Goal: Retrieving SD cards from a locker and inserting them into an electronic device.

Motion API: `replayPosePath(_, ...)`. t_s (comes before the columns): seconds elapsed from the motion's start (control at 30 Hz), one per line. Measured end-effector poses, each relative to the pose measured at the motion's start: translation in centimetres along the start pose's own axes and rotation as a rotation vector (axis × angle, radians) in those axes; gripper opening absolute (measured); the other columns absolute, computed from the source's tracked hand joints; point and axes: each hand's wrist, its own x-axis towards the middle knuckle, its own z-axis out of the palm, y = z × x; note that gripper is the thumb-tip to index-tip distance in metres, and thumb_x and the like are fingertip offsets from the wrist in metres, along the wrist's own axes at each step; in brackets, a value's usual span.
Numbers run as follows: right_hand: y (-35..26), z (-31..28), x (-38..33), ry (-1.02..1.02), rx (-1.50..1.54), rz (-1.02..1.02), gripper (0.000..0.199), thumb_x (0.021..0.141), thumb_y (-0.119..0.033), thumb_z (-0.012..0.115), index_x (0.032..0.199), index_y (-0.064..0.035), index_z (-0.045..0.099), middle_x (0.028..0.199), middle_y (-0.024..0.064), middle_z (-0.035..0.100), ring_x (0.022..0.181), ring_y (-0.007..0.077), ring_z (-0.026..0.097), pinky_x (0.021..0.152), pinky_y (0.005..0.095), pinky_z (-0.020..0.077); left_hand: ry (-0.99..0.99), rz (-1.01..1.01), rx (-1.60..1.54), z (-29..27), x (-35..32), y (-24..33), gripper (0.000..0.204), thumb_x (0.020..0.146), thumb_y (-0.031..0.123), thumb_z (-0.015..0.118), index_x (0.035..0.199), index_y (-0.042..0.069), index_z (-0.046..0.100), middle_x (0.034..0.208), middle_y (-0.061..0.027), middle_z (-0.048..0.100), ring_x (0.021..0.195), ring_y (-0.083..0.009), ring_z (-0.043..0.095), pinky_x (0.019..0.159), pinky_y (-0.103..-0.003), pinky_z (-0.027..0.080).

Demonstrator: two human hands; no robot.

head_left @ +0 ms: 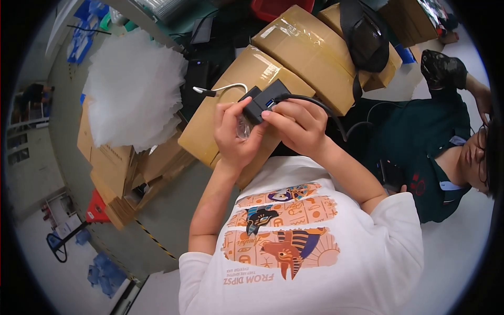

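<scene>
The black device [256, 111] is being clasped by the left hand [234, 137] and right hand [303, 126] together, seemingly for steadiness.

This seems a workshop (stacked cartons [310, 58], a red pallet jack [98, 203]).

**Fingers and rim hide parts**

The left hand [234, 140] and right hand [303, 126] cover parts of the black device [261, 103]. The far end of the black cable [324, 106] cannot be traced. Clear plastic [242, 127] at the left hand is indistinct. The top edge crops the red bin [281, 8]; the right rim cuts the co-worker [438, 139]. A distant figure [37, 97] is too small to tell.
</scene>
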Motion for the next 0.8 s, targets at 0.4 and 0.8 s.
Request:
replayPosePath(0.4,-0.5,-0.3,1.2,-0.043,-0.059,-0.013,0.029,0.065,-0.005,0.064,0.093,-0.0132,0.064,0.083,0.0022,0.059,0.077,0.0201,0.059,0.070,0.0293,0.0500,0.045,0.011,-0.063,0.1,0.3,-0.2,0.041,0.063,0.007,0.075,0.100,0.000,0.058,0.085,-0.0109,0.051,0.076,-0.0225,0.051,0.064,-0.030,0.044)
replayPosePath(0.8,-0.9,-1.1,1.0,-0.029,0.043,0.117,0.025,0.072,-0.002,0.063,0.097,-0.0052,0.061,0.086,0.0091,0.060,0.079,0.0252,0.061,0.068,0.0326,0.0502,0.056,0.020,-0.049,0.2,0.3,-0.2,0.041,0.062,0.007,0.076,0.099,0.001,0.059,0.085,-0.0105,0.051,0.076,-0.0231,0.052,0.063,-0.030,0.044)
